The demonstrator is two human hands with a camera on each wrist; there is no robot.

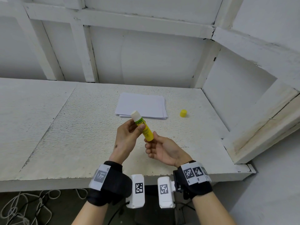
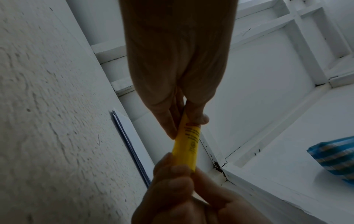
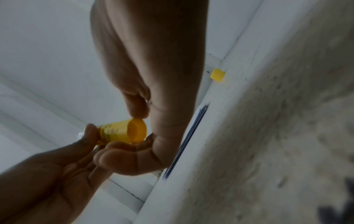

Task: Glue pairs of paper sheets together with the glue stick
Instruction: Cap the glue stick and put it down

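Head view: both hands (image 1: 128, 135) hold uncapped glue stick (image 1: 142, 126) (cap (image 1: 183, 113) aside).

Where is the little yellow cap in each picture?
Head view: the yellow cap sits on the table, right of the paper stack.
Left wrist view: the cap is not in it.
Right wrist view: the cap is upper right of centre, beyond the right hand.
Shared landmark: the glue stick, held between both hands.
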